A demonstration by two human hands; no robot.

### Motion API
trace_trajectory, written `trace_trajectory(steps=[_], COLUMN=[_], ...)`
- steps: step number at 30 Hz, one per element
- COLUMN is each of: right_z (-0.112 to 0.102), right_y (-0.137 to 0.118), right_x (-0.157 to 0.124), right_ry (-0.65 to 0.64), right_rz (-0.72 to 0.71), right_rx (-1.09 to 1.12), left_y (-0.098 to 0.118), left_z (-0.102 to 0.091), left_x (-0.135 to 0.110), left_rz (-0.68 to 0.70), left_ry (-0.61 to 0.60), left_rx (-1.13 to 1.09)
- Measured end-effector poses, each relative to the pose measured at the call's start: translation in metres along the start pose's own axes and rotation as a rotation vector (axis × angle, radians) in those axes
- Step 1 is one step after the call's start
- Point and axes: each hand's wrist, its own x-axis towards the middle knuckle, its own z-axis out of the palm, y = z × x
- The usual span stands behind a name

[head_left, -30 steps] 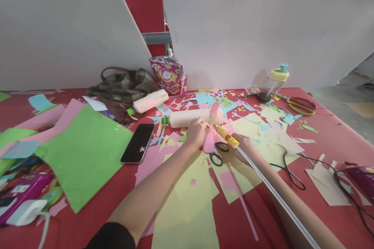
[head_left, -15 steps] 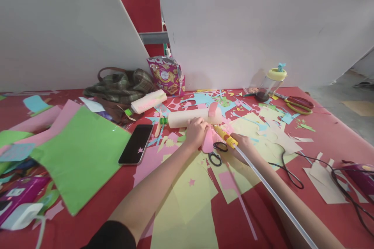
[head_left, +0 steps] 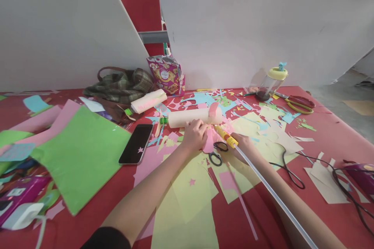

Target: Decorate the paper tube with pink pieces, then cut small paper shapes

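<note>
A green-capped bottle wrapped in cream paper (head_left: 187,118) lies on its side, with a curled pink paper strip (head_left: 215,112) at its right end. My left hand (head_left: 195,135) is closed, knuckles up, against the bottle's near side; whatever its fingertips hold is hidden. Beside them lies a rounded pink paper piece (head_left: 208,143). My right hand (head_left: 242,146) grips a yellow hot glue gun (head_left: 224,135), its nozzle pointing at the pink paper by the bottle. A long clear glue stick (head_left: 271,192) sticks out of the gun's back. Black-handled scissors (head_left: 215,158) lie below, their blades covered.
Paper scraps (head_left: 204,99) cover the table around the bottle. To the left are a phone (head_left: 136,144), green sheets (head_left: 82,159) and a second wrapped bottle (head_left: 149,101). A jar with a yellow lid (head_left: 270,83), pliers (head_left: 299,104) and a black cord (head_left: 288,171) are at the right.
My left hand has shifted slightly down and its fingers have moved a little left, away from the pink paper. The glue gun and bottle stay nearly where they were.
</note>
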Motion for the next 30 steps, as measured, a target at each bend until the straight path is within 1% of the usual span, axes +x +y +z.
trace_trajectory(steps=[3,8,11,14,17,19,22,23,26,30], right_z=[0.000,-0.002,-0.002,-0.001,0.000,0.001,0.001,0.000,0.000,-0.001], right_y=[-0.001,-0.001,0.000,0.001,0.001,0.002,0.001,0.001,0.000,-0.002], right_x=[0.000,-0.001,-0.001,-0.001,-0.001,-0.001,-0.001,-0.001,-0.001,-0.001], right_ry=[0.002,-0.001,-0.001,-0.002,-0.003,-0.006,-0.010,-0.011,-0.010,-0.011], right_rz=[0.001,0.001,0.001,-0.001,0.001,0.004,0.003,0.001,-0.005,-0.014], right_rx=[-0.001,-0.001,-0.002,-0.004,-0.003,-0.001,0.002,0.002,-0.001,-0.012], left_y=[0.001,0.003,-0.002,-0.017,-0.039,-0.055,-0.073,-0.077,-0.081,-0.077], left_z=[0.000,-0.003,-0.013,-0.028,-0.045,-0.054,-0.064,-0.066,-0.069,-0.071], left_x=[-0.004,-0.006,-0.009,-0.016,-0.028,-0.038,-0.054,-0.059,-0.072,-0.082], left_rz=[0.026,0.020,-0.003,-0.050,-0.091,-0.147,-0.232,-0.241,-0.256,-0.220], left_ry=[-0.020,-0.018,-0.001,0.002,-0.066,-0.124,-0.225,-0.250,-0.286,-0.363], left_rx=[0.015,0.034,0.045,0.081,0.113,0.145,0.154,0.142,0.096,-0.043])
